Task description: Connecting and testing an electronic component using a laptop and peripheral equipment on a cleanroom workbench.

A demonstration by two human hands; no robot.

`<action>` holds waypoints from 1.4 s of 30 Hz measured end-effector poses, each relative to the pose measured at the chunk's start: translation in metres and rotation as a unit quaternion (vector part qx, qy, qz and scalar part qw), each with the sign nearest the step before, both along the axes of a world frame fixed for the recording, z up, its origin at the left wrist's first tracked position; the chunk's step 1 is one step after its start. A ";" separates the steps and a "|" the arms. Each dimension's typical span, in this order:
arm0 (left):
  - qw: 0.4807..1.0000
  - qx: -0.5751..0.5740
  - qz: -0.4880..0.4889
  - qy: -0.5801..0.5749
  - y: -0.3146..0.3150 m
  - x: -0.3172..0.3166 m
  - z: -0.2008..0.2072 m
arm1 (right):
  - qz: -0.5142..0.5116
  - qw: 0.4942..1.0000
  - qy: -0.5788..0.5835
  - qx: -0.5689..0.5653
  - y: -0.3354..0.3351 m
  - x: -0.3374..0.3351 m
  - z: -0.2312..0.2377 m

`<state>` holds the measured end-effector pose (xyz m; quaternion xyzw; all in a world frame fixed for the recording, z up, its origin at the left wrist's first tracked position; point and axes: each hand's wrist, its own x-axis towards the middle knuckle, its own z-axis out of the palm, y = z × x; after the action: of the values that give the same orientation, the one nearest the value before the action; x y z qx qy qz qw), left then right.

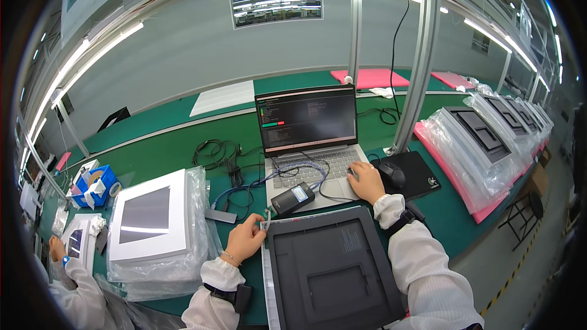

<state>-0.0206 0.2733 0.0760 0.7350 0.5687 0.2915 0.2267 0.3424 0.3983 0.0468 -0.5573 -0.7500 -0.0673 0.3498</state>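
A black device panel with a white edge (318,260) lies flat in front of me, its back with a rectangular recess facing up. At its far left corner my left hand (246,238) is closed, fingertips pinching a short grey cable (268,216). That cable runs to a small black box with a lit display (292,199), which rests on the front left of the laptop. My right hand (368,183) lies on the right side of the keyboard of the open laptop (318,168), holding nothing, fingertips on the keys. Dark windows with text fill the laptop's screen (309,118).
A black mouse (391,175) sits on a dark pad (419,174) at right. Bagged panels (474,137) line pink foam (449,186). Left are a white framed panel (150,217), black cables (223,156), a blue bin (101,192) and another person's hand (57,249). A metal post (419,61) rises behind.
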 end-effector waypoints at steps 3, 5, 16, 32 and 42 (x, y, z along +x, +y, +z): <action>1.000 -0.010 0.001 -0.002 0.000 -0.001 0.000 | 0.005 1.000 0.006 -0.003 -0.002 -0.001 0.000; 1.000 -0.011 0.002 0.001 0.000 -0.003 -0.004 | 0.008 1.000 0.010 -0.005 -0.001 -0.003 0.001; 1.000 -0.006 0.007 0.006 0.001 -0.002 -0.003 | 0.007 1.000 0.008 -0.004 0.001 0.000 0.000; 1.000 -0.020 0.011 0.009 -0.001 -0.001 -0.001 | 0.007 1.000 0.013 -0.013 -0.003 -0.003 0.005; 1.000 -0.006 0.011 0.000 0.002 -0.001 -0.005 | 0.005 1.000 0.005 0.003 -0.002 -0.002 0.002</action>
<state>-0.0214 0.2748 0.0705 0.7271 0.5790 0.2903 0.2278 0.3405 0.3968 0.0488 -0.5532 -0.7504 -0.0650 0.3559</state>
